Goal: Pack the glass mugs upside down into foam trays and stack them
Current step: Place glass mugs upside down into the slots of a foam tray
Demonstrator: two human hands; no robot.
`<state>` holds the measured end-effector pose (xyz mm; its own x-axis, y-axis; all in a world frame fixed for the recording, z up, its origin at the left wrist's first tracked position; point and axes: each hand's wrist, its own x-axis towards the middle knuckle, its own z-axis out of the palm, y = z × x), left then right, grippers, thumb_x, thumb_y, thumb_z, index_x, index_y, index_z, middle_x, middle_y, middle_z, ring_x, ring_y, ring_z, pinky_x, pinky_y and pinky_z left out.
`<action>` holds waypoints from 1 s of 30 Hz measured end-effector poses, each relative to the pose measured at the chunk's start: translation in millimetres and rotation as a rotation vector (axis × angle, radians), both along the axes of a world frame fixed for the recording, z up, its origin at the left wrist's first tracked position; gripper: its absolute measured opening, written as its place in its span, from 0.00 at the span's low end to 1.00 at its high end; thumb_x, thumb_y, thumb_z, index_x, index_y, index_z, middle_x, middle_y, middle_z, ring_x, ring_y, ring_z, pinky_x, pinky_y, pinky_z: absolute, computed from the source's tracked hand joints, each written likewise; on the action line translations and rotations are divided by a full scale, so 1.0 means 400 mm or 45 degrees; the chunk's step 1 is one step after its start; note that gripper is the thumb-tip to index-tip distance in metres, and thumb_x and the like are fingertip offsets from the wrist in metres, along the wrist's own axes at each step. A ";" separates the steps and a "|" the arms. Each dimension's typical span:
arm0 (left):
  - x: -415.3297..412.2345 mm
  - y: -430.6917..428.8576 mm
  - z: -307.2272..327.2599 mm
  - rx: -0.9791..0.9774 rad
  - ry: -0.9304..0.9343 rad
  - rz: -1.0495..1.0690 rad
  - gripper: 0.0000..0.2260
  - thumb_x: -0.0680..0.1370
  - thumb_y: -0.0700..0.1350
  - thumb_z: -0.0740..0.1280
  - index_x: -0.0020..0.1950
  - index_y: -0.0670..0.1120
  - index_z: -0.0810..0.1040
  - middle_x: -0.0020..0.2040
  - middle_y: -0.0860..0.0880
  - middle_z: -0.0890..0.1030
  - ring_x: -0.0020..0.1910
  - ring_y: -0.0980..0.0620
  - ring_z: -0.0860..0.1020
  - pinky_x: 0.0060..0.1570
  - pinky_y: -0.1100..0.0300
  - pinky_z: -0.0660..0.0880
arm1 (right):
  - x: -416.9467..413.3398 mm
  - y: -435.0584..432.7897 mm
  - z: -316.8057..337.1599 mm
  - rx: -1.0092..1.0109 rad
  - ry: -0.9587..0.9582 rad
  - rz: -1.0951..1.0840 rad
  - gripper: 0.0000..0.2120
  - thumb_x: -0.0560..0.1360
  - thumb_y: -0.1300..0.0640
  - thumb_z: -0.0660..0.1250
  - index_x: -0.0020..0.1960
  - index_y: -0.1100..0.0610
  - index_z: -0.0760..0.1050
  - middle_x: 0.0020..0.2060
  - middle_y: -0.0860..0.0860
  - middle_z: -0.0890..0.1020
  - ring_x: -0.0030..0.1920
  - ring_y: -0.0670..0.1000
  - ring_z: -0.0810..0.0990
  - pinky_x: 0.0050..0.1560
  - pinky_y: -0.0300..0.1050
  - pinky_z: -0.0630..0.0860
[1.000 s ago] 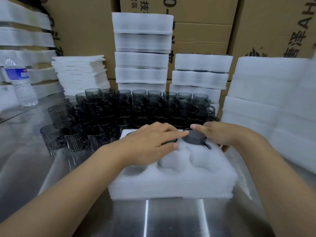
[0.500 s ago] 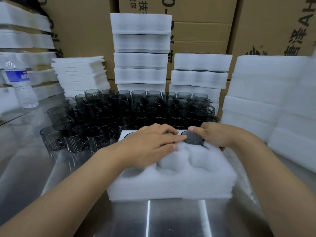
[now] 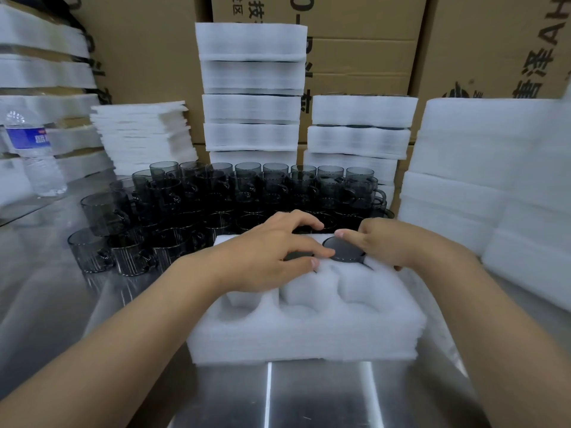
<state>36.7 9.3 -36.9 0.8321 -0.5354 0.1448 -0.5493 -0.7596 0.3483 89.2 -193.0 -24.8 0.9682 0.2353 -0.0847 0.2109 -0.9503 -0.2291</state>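
Pressing upside-down mug point(image 3: 343, 249) into foam tray's point(image 3: 309, 332) far right corner, right hand's point(image 3: 398, 242) thumb on its base, grip not discernible; left hand point(image 3: 268, 253) spread alongside. Judged stiff, slick, breakable: hold round the wall.

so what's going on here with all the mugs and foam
A person is filling a foam tray on a metal table. The right hand touches an upside-down mug sunk into the far row, and the left hand lies over a second mug beside it. The three near pockets are empty. Loose mugs wait behind the tray.
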 end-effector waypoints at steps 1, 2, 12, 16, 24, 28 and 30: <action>0.000 0.000 -0.001 -0.003 0.002 0.001 0.13 0.80 0.53 0.60 0.63 0.63 0.75 0.65 0.65 0.61 0.67 0.63 0.55 0.69 0.61 0.56 | -0.002 0.000 0.000 -0.036 -0.017 0.007 0.27 0.80 0.37 0.51 0.42 0.60 0.71 0.33 0.54 0.75 0.30 0.50 0.72 0.29 0.42 0.65; 0.000 0.001 -0.003 -0.007 0.005 0.002 0.13 0.80 0.53 0.60 0.63 0.63 0.75 0.64 0.65 0.61 0.67 0.63 0.56 0.69 0.62 0.56 | -0.002 -0.001 -0.002 -0.073 -0.055 0.017 0.26 0.80 0.37 0.50 0.42 0.59 0.71 0.34 0.53 0.76 0.32 0.50 0.72 0.30 0.42 0.65; -0.001 0.005 -0.014 -0.039 0.020 0.036 0.13 0.79 0.55 0.59 0.62 0.66 0.74 0.53 0.65 0.65 0.58 0.66 0.61 0.62 0.63 0.62 | -0.002 0.010 -0.022 -0.117 -0.106 -0.061 0.30 0.74 0.27 0.46 0.49 0.53 0.66 0.41 0.50 0.75 0.45 0.53 0.73 0.46 0.50 0.69; -0.004 0.004 -0.013 -0.039 0.013 0.042 0.13 0.79 0.56 0.59 0.63 0.66 0.74 0.53 0.64 0.65 0.56 0.66 0.61 0.63 0.60 0.63 | -0.008 0.013 -0.023 -0.070 0.001 -0.094 0.35 0.73 0.27 0.46 0.62 0.54 0.67 0.56 0.56 0.77 0.54 0.56 0.75 0.53 0.50 0.71; 0.000 0.010 -0.015 -0.012 0.003 0.034 0.15 0.79 0.58 0.56 0.64 0.68 0.71 0.53 0.63 0.66 0.57 0.61 0.63 0.63 0.55 0.65 | 0.002 0.016 -0.018 -0.096 0.061 -0.018 0.29 0.79 0.35 0.50 0.68 0.55 0.66 0.47 0.53 0.72 0.49 0.56 0.75 0.47 0.48 0.71; 0.006 0.012 -0.023 -0.057 0.013 0.038 0.15 0.78 0.59 0.56 0.63 0.69 0.72 0.52 0.64 0.68 0.56 0.62 0.63 0.62 0.56 0.65 | 0.015 0.007 -0.024 0.104 0.044 -0.018 0.27 0.83 0.51 0.52 0.77 0.39 0.43 0.54 0.57 0.68 0.48 0.57 0.74 0.49 0.47 0.71; 0.007 0.014 -0.025 -0.054 -0.005 0.028 0.14 0.79 0.56 0.57 0.63 0.67 0.73 0.52 0.63 0.70 0.56 0.63 0.63 0.62 0.58 0.64 | 0.019 0.010 -0.017 0.146 0.035 -0.033 0.25 0.83 0.50 0.51 0.77 0.40 0.47 0.47 0.52 0.68 0.45 0.56 0.72 0.46 0.47 0.69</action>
<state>39.5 14.8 -47.0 0.8429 -0.5105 0.1703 -0.5343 -0.7561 0.3779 96.7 -189.0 -31.8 0.9719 0.2196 -0.0849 0.1786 -0.9226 -0.3419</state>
